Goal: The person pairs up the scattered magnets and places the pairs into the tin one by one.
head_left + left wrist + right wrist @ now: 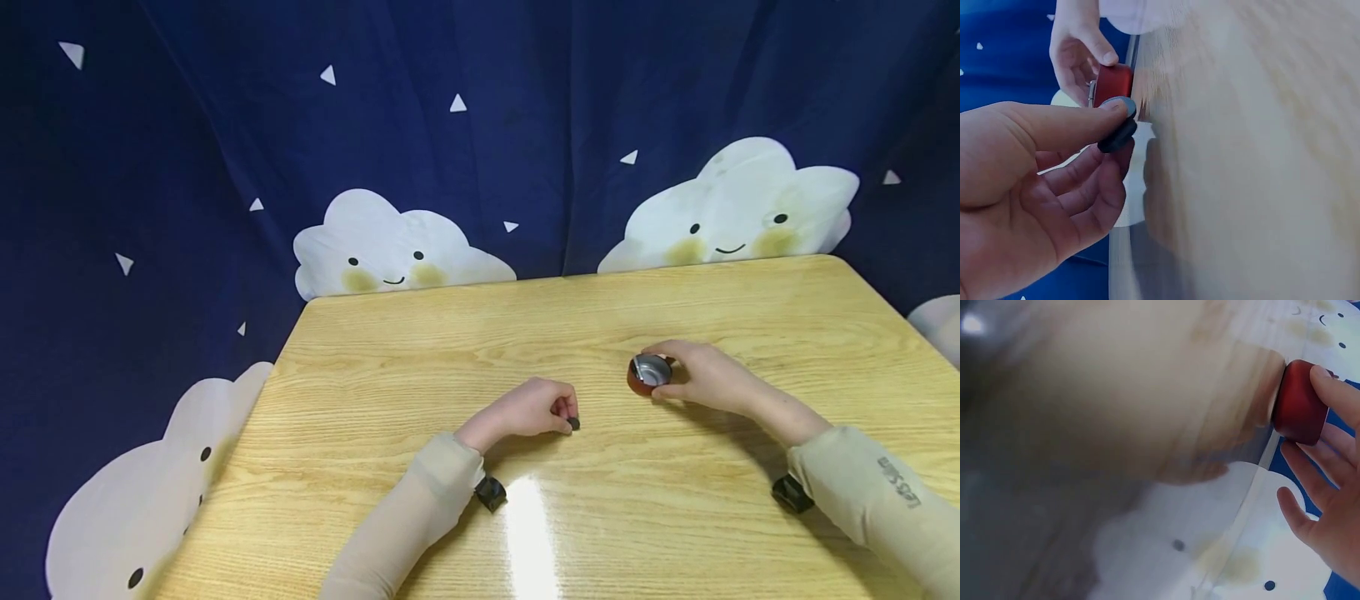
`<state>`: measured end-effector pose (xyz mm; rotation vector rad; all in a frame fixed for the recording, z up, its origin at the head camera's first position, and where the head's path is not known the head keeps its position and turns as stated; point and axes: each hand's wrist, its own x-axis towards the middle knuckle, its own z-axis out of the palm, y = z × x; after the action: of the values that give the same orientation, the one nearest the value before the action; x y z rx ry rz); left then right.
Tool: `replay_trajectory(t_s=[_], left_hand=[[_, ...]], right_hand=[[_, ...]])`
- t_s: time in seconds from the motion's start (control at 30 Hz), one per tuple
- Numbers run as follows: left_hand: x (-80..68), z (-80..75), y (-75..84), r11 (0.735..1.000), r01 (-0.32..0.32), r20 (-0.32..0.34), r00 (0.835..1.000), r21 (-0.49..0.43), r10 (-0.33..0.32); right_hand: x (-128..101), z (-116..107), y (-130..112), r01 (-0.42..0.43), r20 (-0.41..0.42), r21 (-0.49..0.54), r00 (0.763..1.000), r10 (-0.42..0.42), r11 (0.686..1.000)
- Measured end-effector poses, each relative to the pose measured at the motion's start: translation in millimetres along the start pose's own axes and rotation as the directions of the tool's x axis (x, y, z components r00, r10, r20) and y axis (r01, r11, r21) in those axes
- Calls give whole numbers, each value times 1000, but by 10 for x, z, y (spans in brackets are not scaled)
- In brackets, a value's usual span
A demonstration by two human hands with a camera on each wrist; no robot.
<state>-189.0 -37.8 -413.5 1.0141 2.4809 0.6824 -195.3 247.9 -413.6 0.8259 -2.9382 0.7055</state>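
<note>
Between thumb and fingers my left hand (534, 407) pinches a small black knob-like piece (573, 423), held low over the table's middle. Close up in the left wrist view, the dark piece (1117, 132) shows a round flat top and a second, wider disc below. My right hand (708, 377) grips a small round red container (640, 384) from its right side, thumb on the near side and fingers round the far side. Its inside is shiny silver, and its opening faces up. In the right wrist view the container's smooth red wall (1302, 403) shows near the tabletop.
A light wood-grain table (360, 358) lies under both hands, with a bright glare patch near its front. Behind it hangs a dark blue curtain (525, 142) printed with smiling clouds and white triangles. Black wrist devices (491, 493) sit below both sleeves.
</note>
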Motion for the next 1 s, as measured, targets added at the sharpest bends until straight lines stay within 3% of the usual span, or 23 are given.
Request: replay_trajectory(t_s=[0.33, 0.63, 1.0], left_hand=[[29, 24, 16, 993, -2, -53, 999, -121, -4], [68, 44, 39, 962, 81, -115, 987, -262, -115], [148, 46, 89, 940, 147, -122, 974, -307, -192]], right_hand=[[-6, 22, 43, -31, 21, 40, 999, 31, 999], [-7, 30, 32, -38, 30, 38, 999, 37, 999], [7, 11, 39, -33, 26, 35, 999, 32, 999]])
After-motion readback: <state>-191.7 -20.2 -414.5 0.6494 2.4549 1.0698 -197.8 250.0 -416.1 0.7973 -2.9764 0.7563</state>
